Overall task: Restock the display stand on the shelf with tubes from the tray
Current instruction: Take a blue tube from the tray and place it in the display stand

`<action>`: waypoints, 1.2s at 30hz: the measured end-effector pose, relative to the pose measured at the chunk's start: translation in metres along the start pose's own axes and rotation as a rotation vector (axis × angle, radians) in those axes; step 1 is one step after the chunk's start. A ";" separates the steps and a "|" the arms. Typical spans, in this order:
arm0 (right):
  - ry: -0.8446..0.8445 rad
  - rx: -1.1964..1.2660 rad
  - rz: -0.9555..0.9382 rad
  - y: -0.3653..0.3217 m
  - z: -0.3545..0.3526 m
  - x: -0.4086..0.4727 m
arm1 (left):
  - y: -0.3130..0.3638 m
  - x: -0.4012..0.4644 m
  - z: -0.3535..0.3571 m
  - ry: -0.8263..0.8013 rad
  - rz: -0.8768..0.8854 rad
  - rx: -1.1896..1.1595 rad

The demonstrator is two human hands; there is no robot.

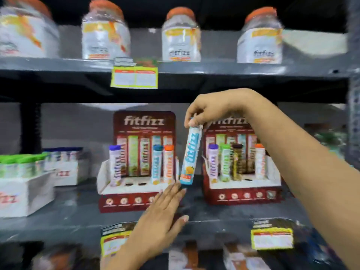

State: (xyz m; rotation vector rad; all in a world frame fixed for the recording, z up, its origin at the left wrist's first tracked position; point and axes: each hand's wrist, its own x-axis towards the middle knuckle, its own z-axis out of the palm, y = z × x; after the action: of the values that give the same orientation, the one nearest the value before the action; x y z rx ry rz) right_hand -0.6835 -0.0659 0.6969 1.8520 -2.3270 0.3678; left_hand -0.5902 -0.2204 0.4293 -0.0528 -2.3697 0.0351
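My right hand [210,110] pinches the cap end of a white and light-blue tube [190,154], which hangs slightly tilted between two red display stands. The left stand [136,199] holds a purple-capped tube [115,164], a blue-capped one [156,164] and an orange-capped one [168,162], with dark empty holes between them. The right stand [243,197] holds several tubes with one empty hole showing. My left hand [163,217] lies flat with fingers apart on the shelf, its fingertips just under the held tube and against the left stand's right corner.
White trays of tubes with green caps [19,172] and blue caps [64,164] stand at the left of the same shelf. Above, a shelf carries several clear jars with orange lids [181,36]. Yellow price labels [134,76] hang on the shelf edges.
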 end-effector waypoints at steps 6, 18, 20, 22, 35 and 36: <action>-0.042 -0.011 0.250 0.067 -0.016 -0.019 | 0.035 0.033 0.033 -0.226 -0.070 0.026; 0.064 -0.061 0.474 0.173 0.010 -0.027 | 0.045 0.054 0.046 -0.478 -0.400 0.151; 0.096 -0.091 0.456 0.180 0.017 -0.026 | 0.044 0.054 0.045 -0.490 -0.404 0.143; 0.120 -0.124 0.443 0.185 0.019 -0.025 | 0.044 0.055 0.045 -0.505 -0.406 0.133; 0.090 -0.124 0.382 0.204 0.013 -0.029 | 0.048 0.055 0.042 -0.516 -0.403 0.128; 0.078 -0.104 0.381 0.204 0.012 -0.029 | 0.048 0.055 0.042 -0.514 -0.405 0.127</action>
State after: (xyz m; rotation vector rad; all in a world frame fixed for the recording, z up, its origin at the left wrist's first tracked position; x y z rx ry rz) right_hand -0.8748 0.0004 0.6573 1.3196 -2.5836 0.3452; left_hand -0.6577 -0.1702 0.4355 0.5574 -2.8358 0.0033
